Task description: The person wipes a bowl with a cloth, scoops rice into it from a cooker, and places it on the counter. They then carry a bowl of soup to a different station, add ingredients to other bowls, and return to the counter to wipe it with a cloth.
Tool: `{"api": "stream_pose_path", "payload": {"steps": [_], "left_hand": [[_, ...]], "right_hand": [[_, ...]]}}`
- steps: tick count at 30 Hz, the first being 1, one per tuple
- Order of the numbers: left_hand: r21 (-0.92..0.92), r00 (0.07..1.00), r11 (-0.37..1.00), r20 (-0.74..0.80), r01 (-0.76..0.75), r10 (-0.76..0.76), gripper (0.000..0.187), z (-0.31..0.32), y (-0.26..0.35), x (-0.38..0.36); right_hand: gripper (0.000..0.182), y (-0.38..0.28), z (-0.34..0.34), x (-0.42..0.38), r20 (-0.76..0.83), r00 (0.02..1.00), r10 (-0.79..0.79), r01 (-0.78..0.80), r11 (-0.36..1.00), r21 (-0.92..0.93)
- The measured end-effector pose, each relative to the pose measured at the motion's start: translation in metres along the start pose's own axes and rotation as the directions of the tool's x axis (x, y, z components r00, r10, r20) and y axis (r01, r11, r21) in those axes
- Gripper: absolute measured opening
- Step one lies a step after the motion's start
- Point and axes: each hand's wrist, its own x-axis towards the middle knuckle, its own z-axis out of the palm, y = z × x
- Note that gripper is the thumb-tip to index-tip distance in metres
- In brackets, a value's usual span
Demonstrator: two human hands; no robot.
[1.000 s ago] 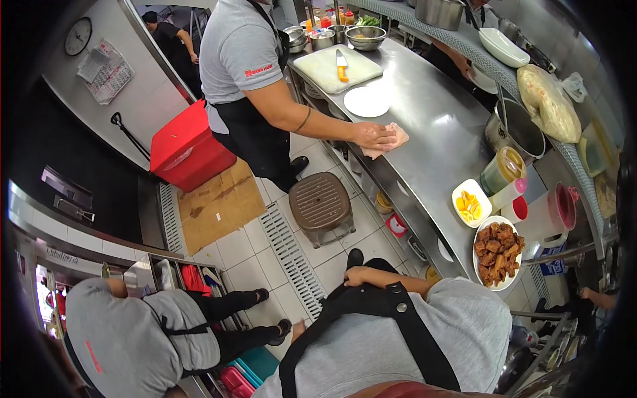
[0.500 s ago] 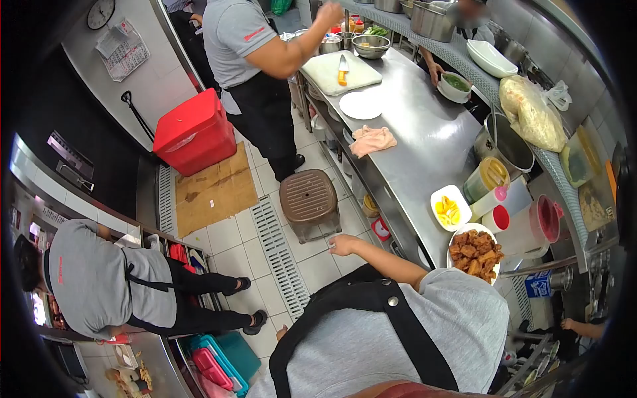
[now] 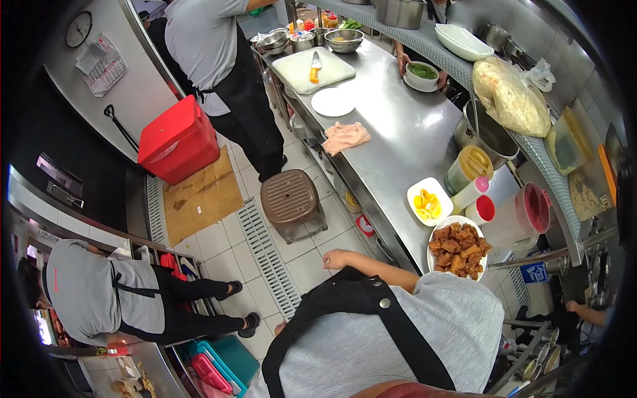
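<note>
My right hand (image 3: 337, 259) hangs in front of my apron (image 3: 338, 292), beside the steel counter's edge, with its fingers curled inward. Whether anything small is inside it is hidden. Only a sliver of my left hand (image 3: 280, 328) shows past the apron, its fingers hidden. On the counter near my right arm lie a white plate of browned fried meat pieces (image 3: 459, 249) and a square white dish of yellow-orange slices (image 3: 428, 205). Neither hand touches them. A brown plastic stool (image 3: 292, 199) stands on the floor beyond my right hand.
On the steel counter (image 3: 391, 146) are a pink cloth (image 3: 346, 137), a white plate (image 3: 333, 102) and a knife (image 3: 315, 68) on a cutting board. A co-worker's hands hold a bowl of green food (image 3: 422, 73) across it. Two other people stand left; a red cooler (image 3: 179, 142) sits behind.
My view has shifted, so the counter items appear further left. My right hand is drawn closer to the apron. The person by the cutting board has moved left, with an arm reaching up.
</note>
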Motion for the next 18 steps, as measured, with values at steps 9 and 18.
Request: {"api": "stream_pose_path", "payload": {"steps": [9, 18], "left_hand": [[0.020, 0.999, 1.000, 0.041, -0.005, 0.004, 0.058, -0.021, -0.036, 0.007], [0.091, 0.986, 0.993, 0.159, -0.072, 0.057, 0.056, -0.042, -0.047, 0.040]], "right_hand": [[0.040, 0.018, -0.035, 0.009, -0.121, 0.990, -0.076, 0.095, 0.982, 0.161], [0.040, 0.116, -0.284, -0.020, -0.668, 0.202, 0.716, 0.265, 0.617, 0.741]]}}
